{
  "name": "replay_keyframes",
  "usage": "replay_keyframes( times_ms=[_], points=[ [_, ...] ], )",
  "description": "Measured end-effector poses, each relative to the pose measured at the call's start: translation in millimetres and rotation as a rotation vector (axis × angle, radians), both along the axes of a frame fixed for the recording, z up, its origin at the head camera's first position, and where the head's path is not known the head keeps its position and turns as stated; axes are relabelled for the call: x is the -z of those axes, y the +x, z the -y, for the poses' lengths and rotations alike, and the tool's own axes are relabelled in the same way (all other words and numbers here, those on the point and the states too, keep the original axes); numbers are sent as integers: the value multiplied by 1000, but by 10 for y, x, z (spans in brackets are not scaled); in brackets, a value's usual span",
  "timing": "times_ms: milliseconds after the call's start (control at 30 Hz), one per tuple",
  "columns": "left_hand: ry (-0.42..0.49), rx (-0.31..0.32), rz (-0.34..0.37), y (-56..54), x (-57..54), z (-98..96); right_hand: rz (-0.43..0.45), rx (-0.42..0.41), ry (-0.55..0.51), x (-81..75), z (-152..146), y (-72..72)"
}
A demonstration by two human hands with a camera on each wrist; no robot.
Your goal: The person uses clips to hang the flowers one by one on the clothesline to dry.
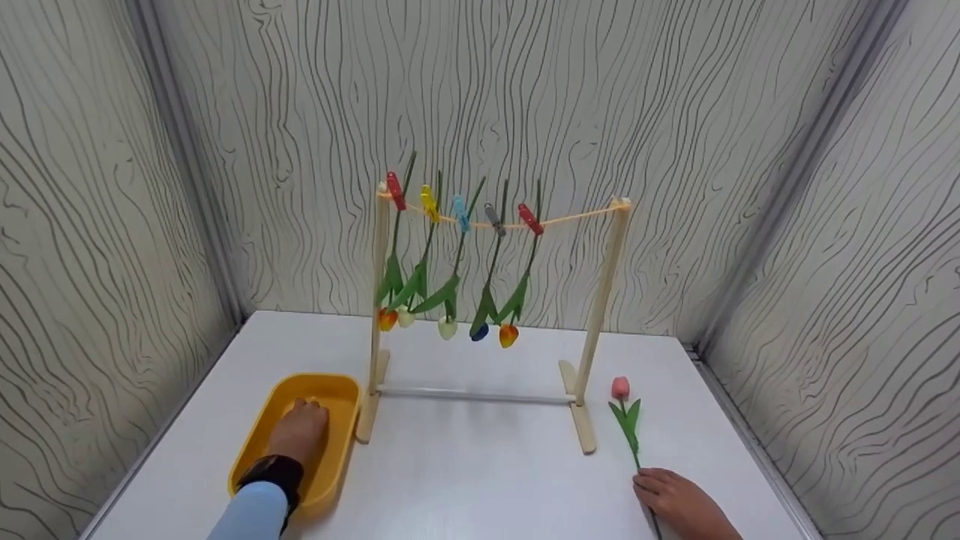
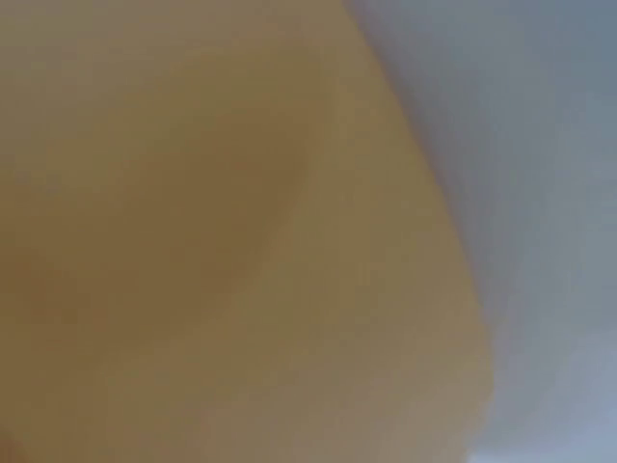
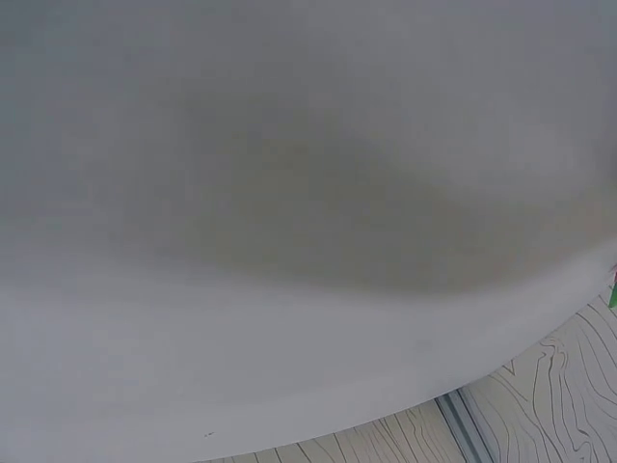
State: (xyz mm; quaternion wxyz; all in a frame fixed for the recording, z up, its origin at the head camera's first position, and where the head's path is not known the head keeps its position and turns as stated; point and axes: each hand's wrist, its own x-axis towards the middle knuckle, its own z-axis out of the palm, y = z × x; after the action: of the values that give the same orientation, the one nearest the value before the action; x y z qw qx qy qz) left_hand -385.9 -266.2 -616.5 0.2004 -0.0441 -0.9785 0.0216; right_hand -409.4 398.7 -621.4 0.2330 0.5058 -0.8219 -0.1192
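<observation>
My left hand [image 1: 300, 431] reaches down into a yellow tray [image 1: 247, 457], its fingers bent toward the tray's floor. Whatever those fingertips touch or hold is hidden under the hand. The left wrist view shows only the tray's blurred yellow side [image 2: 405, 318]. At the right, my right hand [image 1: 682, 504] holds an artificial pink tulip [image 1: 620, 388] by its green stem. The tulip's bloom points away from me, low over the white table [image 1: 480, 480]. In the right wrist view, neither the hand nor the stem shows clearly.
A wooden stand [image 1: 602, 307] with an orange string [image 1: 581, 217] stands mid-table. Several tulips hang there bloom-down from clothespins: red [image 1: 395, 191], yellow [image 1: 429, 203], blue [image 1: 460, 214], grey [image 1: 494, 218] and another red one [image 1: 530, 219]. Patterned walls [image 1: 487, 90] enclose the table.
</observation>
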Motion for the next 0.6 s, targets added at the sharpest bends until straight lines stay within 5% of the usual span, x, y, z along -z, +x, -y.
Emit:
replay_keyframes(
  times_ms=[300, 433, 533, 600],
  points=[
    [-140, 3, 94, 13, -20, 46, -51, 12, -9, 37, 45, -6],
    [-158, 39, 66, -37, -37, 47, -66, -8, -15, 19, 35, -11],
    [-46, 44, 62, -72, -68, 41, -45, -26, -5, -14, 34, -18],
    [158, 5, 142, -41, -132, 11, -13, -38, -1, -20, 42, -26]
  ],
)
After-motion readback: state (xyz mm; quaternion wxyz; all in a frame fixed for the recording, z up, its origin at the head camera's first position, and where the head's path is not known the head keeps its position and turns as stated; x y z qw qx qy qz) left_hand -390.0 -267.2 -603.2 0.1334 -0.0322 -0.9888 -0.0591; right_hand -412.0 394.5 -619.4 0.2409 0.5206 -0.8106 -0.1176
